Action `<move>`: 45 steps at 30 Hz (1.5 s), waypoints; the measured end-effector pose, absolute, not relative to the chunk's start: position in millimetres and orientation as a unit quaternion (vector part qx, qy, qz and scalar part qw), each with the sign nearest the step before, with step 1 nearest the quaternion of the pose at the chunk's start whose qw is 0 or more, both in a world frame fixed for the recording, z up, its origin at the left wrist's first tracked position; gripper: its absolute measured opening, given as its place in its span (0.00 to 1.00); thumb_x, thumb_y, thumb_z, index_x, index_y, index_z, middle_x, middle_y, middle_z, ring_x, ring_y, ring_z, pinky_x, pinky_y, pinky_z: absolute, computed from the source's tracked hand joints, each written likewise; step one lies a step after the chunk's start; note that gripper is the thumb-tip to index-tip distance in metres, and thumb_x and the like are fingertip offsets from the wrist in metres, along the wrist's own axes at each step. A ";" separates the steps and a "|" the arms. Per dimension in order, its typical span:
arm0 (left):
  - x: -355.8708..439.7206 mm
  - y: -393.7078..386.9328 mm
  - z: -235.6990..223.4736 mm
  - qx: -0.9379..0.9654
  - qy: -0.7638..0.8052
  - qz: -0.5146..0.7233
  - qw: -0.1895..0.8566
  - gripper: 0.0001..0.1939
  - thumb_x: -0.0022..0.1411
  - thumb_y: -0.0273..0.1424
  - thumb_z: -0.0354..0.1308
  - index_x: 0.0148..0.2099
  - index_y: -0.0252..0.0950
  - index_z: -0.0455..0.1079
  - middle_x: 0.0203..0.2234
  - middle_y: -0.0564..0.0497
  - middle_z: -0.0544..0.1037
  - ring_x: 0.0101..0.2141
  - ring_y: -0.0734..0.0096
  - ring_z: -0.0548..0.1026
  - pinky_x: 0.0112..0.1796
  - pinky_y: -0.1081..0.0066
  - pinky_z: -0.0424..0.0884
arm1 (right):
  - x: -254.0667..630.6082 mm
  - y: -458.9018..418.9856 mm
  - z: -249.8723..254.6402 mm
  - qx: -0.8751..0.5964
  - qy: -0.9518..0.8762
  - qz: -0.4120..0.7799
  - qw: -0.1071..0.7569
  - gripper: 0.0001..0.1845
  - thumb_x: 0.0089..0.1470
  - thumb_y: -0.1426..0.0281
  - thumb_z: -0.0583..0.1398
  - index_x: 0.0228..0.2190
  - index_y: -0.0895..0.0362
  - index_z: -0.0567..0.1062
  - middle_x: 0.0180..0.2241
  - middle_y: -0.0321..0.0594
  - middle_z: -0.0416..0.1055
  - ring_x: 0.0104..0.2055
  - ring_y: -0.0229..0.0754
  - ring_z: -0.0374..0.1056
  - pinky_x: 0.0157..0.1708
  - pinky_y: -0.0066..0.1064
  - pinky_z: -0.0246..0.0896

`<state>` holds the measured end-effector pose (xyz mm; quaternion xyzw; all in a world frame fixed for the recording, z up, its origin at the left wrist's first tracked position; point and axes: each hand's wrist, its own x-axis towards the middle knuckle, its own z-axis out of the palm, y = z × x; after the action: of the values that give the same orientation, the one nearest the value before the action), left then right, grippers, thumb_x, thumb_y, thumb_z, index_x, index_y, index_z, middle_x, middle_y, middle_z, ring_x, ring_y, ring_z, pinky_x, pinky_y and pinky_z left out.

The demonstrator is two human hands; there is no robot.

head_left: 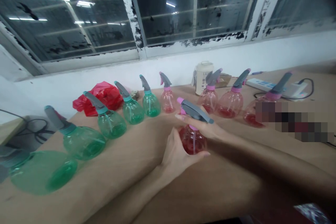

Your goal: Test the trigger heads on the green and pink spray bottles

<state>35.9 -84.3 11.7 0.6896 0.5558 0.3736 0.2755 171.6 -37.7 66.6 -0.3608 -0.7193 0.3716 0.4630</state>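
Fingers (172,141) of the left hand (172,161) are partly opened in a curve around the lower body of one clear red bottle (194,142), with the thumb lying across its near side. The right hand (207,127) has its fingers bent close at the neck of the same bottle, just under the grey spray head (194,110). This bottle is upright, or nearly so, over the bench (141,143), nearer to the person than the middle of the row; I cannot tell if its base is touching the wood.

As for what is done, five green bottles (133,112) and four other red bottles (231,104) stand in a curved row, and each has a spray head on and some coloured liquid inside. The held bottle also contains red liquid, and its head already sits on the pink collar (193,127). Whether the collar is fully tight, it is not possible to see. What seems left is only with this held bottle, because it is apart from the row and both hands are on it. Behind the row are a red plastic bag (105,96) and a paper cup (201,81).
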 end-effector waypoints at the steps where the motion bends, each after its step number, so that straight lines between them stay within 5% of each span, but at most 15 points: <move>1: 35.4 -84.2 12.0 0.695 0.550 0.375 0.272 0.41 0.39 0.44 0.69 0.53 0.38 0.58 0.47 0.42 0.70 0.50 0.47 0.69 0.50 0.51 0.66 | 171.6 -37.7 65.8 -0.356 -0.716 0.381 0.464 0.10 0.52 0.58 0.60 0.27 0.50 0.73 0.26 0.35 0.69 0.32 0.43 0.69 0.33 0.36 0.66; 5: 33.2 -83.5 12.6 0.710 0.539 0.371 0.263 0.38 0.40 0.45 0.68 0.51 0.35 0.58 0.46 0.41 0.70 0.49 0.49 0.70 0.48 0.52 0.68 | 171.2 -37.0 62.4 -0.335 -0.717 0.374 0.484 0.09 0.51 0.62 0.61 0.37 0.48 0.74 0.34 0.36 0.74 0.40 0.46 0.71 0.41 0.37 0.66; 8: 31.9 -83.2 12.4 0.712 0.541 0.360 0.266 0.39 0.41 0.47 0.68 0.50 0.35 0.57 0.46 0.40 0.70 0.48 0.49 0.70 0.47 0.50 0.68 | 170.7 -35.4 60.7 -0.320 -0.721 0.347 0.508 0.12 0.51 0.62 0.61 0.39 0.50 0.72 0.34 0.36 0.74 0.38 0.45 0.71 0.40 0.36 0.66; 25: 32.4 -84.4 13.1 0.711 0.539 0.355 0.279 0.40 0.41 0.47 0.68 0.52 0.34 0.55 0.47 0.40 0.68 0.49 0.49 0.68 0.48 0.50 0.65 | 168.5 -36.4 57.9 -0.301 -0.701 0.350 0.543 0.08 0.48 0.65 0.62 0.32 0.50 0.70 0.32 0.35 0.72 0.37 0.44 0.70 0.40 0.37 0.66; 45: 32.4 -82.5 12.9 0.710 0.526 0.369 0.290 0.42 0.41 0.47 0.68 0.53 0.35 0.56 0.49 0.39 0.68 0.51 0.47 0.68 0.50 0.46 0.64 | 168.4 -34.6 68.9 -0.298 -0.740 0.335 0.501 0.12 0.52 0.58 0.60 0.26 0.54 0.70 0.21 0.30 0.63 0.24 0.35 0.60 0.26 0.30 0.56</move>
<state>32.4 -82.5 12.9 0.7097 0.5260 0.3685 0.2896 168.4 -34.6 68.9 -0.2978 -0.7403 0.3351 0.5011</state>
